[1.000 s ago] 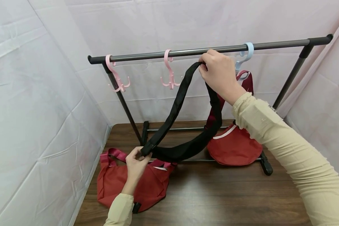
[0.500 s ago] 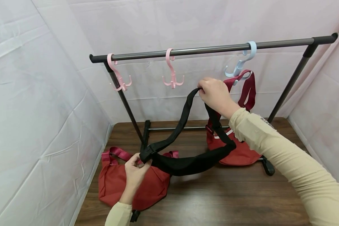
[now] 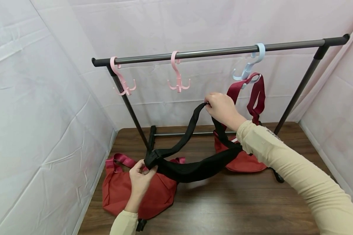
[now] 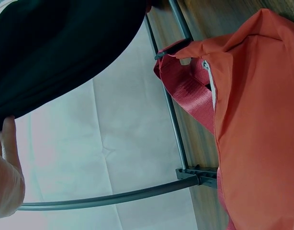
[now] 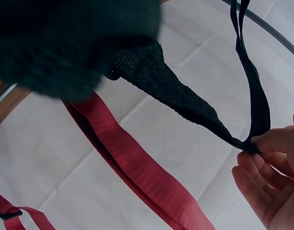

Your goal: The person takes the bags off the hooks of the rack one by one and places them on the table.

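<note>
A black sling bag is held up over the table, its strap forming a loop. My left hand pinches the bag's left end, where the strap joins. Higher and to the right, my right hand pinches the top of the strap between thumb and fingers, as the right wrist view shows on the strap's webbing. In the left wrist view the bag's dark body fills the upper left. Below my left hand lies a red bag with magenta straps.
A metal rack's bar carries two pink hooks, one at left and one at centre, plus a blue hook. Another red bag hangs from the blue hook by its strap. Pale cloth walls surround the wooden table.
My right hand has come down from beside the bar, lowering the top of the strap. The loop is slacker and the bag's body has sagged lower. My left hand has barely moved.
</note>
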Demonstrator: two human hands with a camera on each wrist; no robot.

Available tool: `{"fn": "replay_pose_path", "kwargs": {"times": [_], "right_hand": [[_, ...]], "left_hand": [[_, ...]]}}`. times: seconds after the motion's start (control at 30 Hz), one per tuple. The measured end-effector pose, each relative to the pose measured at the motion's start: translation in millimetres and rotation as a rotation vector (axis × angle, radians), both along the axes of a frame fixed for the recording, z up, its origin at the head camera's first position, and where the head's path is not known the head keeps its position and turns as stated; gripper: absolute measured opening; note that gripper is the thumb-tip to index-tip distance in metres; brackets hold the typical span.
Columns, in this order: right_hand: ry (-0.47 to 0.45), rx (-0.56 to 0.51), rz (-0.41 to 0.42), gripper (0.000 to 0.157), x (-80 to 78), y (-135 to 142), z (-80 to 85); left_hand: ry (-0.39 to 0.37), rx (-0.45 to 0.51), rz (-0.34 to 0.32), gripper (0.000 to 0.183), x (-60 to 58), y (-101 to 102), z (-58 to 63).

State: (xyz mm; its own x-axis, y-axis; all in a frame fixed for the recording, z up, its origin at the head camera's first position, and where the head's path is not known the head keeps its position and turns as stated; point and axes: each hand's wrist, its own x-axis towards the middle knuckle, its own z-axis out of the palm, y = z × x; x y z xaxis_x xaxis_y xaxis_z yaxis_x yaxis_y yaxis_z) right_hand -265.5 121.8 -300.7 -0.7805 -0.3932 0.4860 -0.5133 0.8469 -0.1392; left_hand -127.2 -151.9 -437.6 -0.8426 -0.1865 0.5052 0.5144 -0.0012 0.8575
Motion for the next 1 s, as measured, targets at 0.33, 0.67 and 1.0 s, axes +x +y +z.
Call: {"fn": "replay_pose_path", "kwargs": {"times": [0.33, 0.67, 1.0], "right_hand": [[-0.091, 0.000, 0.022, 0.014, 3.8, 1, -12.2], [-0.223, -0.089, 0.060, 0.023, 16.0, 9, -17.6], [-0.204, -0.307, 0.089, 0.027, 26.4, 41, -28.0]], "left_hand": [[-0.031, 0.000, 0.039, 0.042, -0.7, 2, 1.3], [-0.039, 0.009, 0.077, 0.038, -2.5, -1, 4.1], [-0.025, -0.001, 0.155, 0.040, -2.7, -7, 9.6]]}}
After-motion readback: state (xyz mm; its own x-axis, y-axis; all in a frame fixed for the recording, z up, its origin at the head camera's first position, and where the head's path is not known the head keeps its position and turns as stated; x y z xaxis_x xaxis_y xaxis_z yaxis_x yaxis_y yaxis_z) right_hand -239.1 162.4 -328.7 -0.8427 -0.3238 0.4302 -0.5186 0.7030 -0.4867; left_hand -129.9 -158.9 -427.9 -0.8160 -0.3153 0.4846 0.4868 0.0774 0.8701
